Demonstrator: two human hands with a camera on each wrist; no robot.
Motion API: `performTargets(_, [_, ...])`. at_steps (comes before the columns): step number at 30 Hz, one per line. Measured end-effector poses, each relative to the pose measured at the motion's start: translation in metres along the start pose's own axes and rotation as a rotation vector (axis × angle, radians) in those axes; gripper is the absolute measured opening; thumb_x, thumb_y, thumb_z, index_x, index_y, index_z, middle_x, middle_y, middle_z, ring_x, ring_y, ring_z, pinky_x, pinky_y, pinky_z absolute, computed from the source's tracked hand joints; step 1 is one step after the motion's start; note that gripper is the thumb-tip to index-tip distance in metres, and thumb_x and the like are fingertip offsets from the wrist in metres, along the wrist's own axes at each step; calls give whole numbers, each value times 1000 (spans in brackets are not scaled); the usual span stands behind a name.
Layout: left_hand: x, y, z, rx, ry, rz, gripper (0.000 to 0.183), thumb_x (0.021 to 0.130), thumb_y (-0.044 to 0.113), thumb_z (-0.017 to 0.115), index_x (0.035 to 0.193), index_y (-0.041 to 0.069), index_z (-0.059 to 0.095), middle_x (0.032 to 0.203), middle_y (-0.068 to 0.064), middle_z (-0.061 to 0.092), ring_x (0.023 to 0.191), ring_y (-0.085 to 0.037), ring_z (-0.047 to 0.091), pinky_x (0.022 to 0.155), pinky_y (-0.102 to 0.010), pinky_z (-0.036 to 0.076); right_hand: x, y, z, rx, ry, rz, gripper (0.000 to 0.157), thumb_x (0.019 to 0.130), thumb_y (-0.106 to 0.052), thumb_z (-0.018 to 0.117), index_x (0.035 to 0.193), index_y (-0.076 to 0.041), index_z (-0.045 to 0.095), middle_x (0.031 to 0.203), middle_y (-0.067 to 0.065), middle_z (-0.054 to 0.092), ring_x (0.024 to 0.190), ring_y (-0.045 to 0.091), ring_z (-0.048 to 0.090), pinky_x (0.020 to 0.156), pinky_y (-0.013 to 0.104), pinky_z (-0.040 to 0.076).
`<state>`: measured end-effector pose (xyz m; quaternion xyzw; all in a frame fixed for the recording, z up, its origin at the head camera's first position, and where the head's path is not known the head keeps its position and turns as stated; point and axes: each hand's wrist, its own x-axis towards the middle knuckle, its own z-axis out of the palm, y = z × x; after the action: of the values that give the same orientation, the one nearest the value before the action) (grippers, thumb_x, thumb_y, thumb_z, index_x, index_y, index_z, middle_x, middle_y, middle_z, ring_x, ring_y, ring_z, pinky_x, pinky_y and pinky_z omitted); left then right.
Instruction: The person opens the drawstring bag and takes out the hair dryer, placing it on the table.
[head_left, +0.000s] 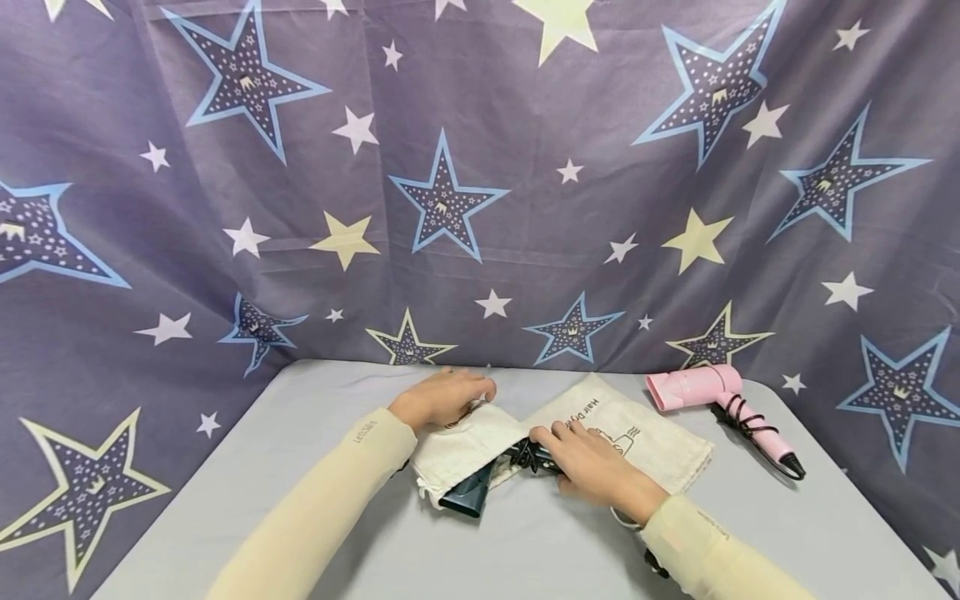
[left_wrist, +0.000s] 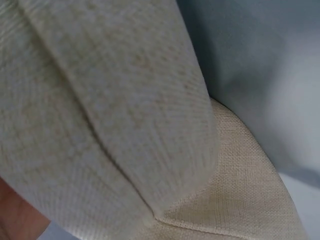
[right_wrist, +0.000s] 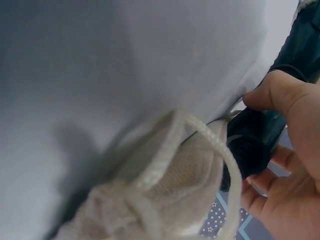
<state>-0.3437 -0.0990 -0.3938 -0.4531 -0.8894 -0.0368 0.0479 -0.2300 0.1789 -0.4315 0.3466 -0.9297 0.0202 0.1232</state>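
Note:
In the head view, a dark green hair dryer point(head_left: 467, 495) lies partly under a cream cloth drawstring bag point(head_left: 461, 446), its nozzle end showing at the bag's mouth. My right hand point(head_left: 592, 467) grips its handle, where a black cord is wound; the right wrist view shows thumb and fingers around the dark handle point(right_wrist: 257, 127). At the far side of that bag, my left hand point(head_left: 442, 398) holds the cloth, its fingertips partly hidden. A second cream bag point(head_left: 667, 450), printed "Hair Dryer", lies flat behind my right hand. Sleeve fabric fills most of the left wrist view.
A pink hair dryer point(head_left: 693, 387) with its black cord wound round the handle lies at the table's back right. The pale grey table point(head_left: 300, 433) meets a purple star-patterned curtain point(head_left: 540, 250) at its back edge. A white drawstring loop point(right_wrist: 220, 145) hangs close to my right wrist.

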Motion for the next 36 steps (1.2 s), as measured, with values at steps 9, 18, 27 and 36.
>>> performTargets(9, [2,0,5,72,-10,66,15,101,8,56,101,21,52,93,2,53,90,-21,55,85,-39,48,1,-2,2,-27,16,-16,73,73,-14,85,136,-19,48,103,4,56,90,27,56,65,41,50])
performTargets(18, [-2,-3,1,75,-42,93,14,105,4,47,103,18,48,92,1,41,80,-19,39,77,-33,38,2,-5,-1,35,21,-3,73,72,-9,80,135,-18,44,100,5,48,86,26,46,66,38,40])
performTargets(27, [-7,-7,0,2,62,152,12,103,2,51,100,14,51,89,0,37,78,-19,36,77,-33,35,5,-8,0,-46,60,29,72,73,-18,79,136,-20,45,97,8,49,84,28,47,63,37,41])
performTargets(36, [-8,-7,0,-19,105,146,15,101,-1,53,97,14,52,88,3,34,77,-18,34,76,-32,33,3,-9,-2,7,44,20,69,76,-14,78,136,-21,45,97,5,48,86,26,46,65,37,43])
